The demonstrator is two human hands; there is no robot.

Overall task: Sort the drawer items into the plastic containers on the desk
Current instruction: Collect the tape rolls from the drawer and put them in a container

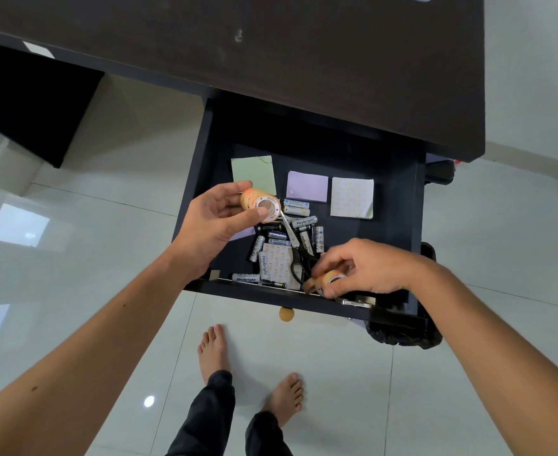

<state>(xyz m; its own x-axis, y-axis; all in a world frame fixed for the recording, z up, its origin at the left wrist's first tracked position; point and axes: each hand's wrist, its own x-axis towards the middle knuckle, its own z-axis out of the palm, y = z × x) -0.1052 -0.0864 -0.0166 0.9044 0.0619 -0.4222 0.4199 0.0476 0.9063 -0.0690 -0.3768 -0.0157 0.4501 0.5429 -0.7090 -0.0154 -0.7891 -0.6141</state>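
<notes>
A: Head view, near edge of drawer (304, 301): right hand (366, 268) curled over tape roll (328, 279), fingertips pinching its rim.

B: Handling?

A: Judged light, stiff, slick-sided; best gripped across the ring.

B: Further in?

A: Scissors (295, 248) atop loose batteries (304, 222). Left hand (218, 222) closed on stacked tape rolls (259, 204), held above. Sticky-note pads (351, 197) behind. Containers unseen.

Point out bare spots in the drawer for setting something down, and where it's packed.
Bare floor: the back strip behind the green pad, purple pad and patterned pad, and the right side between the patterned pad and the drawer wall. Crowded: front centre, with batteries and scissors piled between both hands.
</notes>
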